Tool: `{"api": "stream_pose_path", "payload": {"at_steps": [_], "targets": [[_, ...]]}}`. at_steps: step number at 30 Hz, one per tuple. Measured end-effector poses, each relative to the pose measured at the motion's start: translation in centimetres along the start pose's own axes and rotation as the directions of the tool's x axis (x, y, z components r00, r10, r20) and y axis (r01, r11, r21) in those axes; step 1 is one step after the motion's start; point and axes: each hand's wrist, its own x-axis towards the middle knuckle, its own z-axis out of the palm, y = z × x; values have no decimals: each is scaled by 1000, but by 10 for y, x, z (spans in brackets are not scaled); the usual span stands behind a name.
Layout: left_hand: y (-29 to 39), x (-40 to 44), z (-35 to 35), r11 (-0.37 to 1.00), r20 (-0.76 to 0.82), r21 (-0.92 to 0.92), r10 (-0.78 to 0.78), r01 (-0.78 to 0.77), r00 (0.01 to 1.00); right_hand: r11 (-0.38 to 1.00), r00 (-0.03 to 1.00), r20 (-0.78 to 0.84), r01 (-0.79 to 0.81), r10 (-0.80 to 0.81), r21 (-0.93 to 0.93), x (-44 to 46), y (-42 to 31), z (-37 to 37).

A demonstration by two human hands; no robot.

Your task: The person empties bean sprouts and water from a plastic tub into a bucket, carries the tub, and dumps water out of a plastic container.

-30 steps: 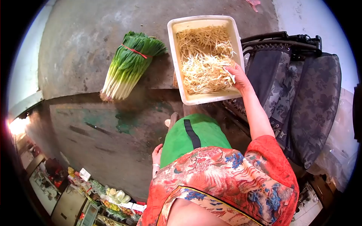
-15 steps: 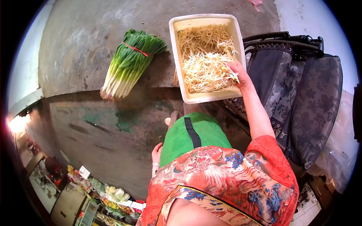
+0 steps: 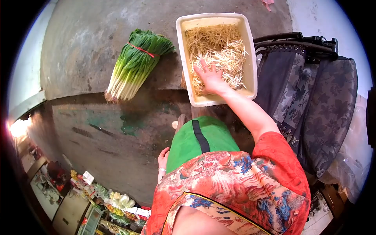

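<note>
Bean sprouts point(image 3: 231, 58) lie in a white plastic tub point(image 3: 250, 39), paler in the near part and browner at the far end. My right hand point(image 3: 212, 79) rests on the sprouts at the near left of the tub, fingers spread, with nothing gripped that I can see. Down beside the green cloth point(image 3: 203, 137) over my lap is my left hand point(image 3: 163, 158); its visible fingers look loosely extended, and part of the hand is hidden. Left of the tub, a bunch of green leafy stalks with white ends point(image 3: 135, 66) is tied with a red band point(image 3: 141, 49).
A folded chair with dark patterned fabric point(image 3: 325, 105) stands close on the right. Grey concrete floor point(image 3: 86, 47) surrounds the bunch. Vegetables point(image 3: 121, 200) and boxes are at the lower left. Clear plastic sheeting point(image 3: 348, 168) lies below the chair.
My right hand has moved left across the tub, from its right side to the near left. Its fingers, earlier bent around some sprouts, are now spread. My left hand stays put.
</note>
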Motion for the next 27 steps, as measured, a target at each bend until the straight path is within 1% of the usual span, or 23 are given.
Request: {"api": "stream_pose_path", "payload": {"at_steps": [1,2,4,5,6,8,9,10,11,12,13,14,15,16,17,18,20,21,22,24,25,26,27], "targets": [[1,0,1,1000,2,11,4,-4,1000,996,1000,8,-23,23,-90,1,-2,7],[2,0,2,1000,1,12,4,-4,1000,996,1000,7,-23,23,-88,5,1,12],[0,-1,3,1000,-7,-4,0,0,1000,998,997,-70,12,-17,-63,17,11,22],[-2,0,1,1000,-7,-6,1,-1,1000,996,984,-172,36,-50,-88,18,17,25],[-3,2,-1,1000,-9,17,4,-3,1000,995,983,-174,39,-54,-92,21,27,24],[-4,-1,-1,999,-23,32,3,-2,1000,987,994,-70,95,-87,131,19,38,11],[0,-4,0,1000,-26,27,-11,12,1000,984,992,-114,75,-57,162,15,41,4],[2,-7,2,999,-28,22,-26,27,999,984,992,-109,81,-64,160,13,46,2],[-5,-6,-1,999,-31,16,-29,30,999,921,987,-159,84,-25,380,11,53,1],[-11,-3,-3,1000,-26,-5,-11,11,1000,810,980,-198,94,28,579,8,60,-1],[-13,-2,-3,1000,-18,-24,7,-8,1000,604,986,-97,-3,132,797,-1,61,-11],[-15,-1,-3,1000,-15,-27,5,-6,1000,608,986,-96,-5,133,794,-6,66,-14],[-17,1,-3,1000,-13,-31,-2,2,1000,397,989,-31,-30,145,917,-10,72,-16],[-16,0,-2,999,-11,-33,-10,9,1000,163,989,35,-58,141,985,-14,78,-18],[-15,1,-1,999,-9,-34,-10,10,1000,33,997,25,-27,70,999,-16,82,-20],[-14,1,0,999,-9,-39,-11,11,1000,35,997,25,-27,71,999,-18,86,-19],[-11,1,1,999,-8,-41,-11,11,1000,-219,990,83,-56,113,974,-23,87,-22],[-9,1,2,999,-7,-41,-18,17,1000,-230,984,82,-44,157,972,-26,85,-22],[-9,2,1,999,-7,-40,-24,24,1000,-232,984,81,-42,159,972,-27,88,-22],[-9,3,0,1000,-13,-21,-19,19,1000,-258,989,92,-59,116,964,-31,94,-22],[-10,5,-1,1000,-20,-6,-14,14,1000,-324,996,37,-9,82,946,-33,93,-23],[-11,6,-2,1000,-18,-3,-13,13,1000,-325,996,35,-6,84,946,-33,92,-24],[-12,8,-3,1000,-10,3,-5,5,1000,-374,996,38,-5,82,928,-33,89,-25]]}}
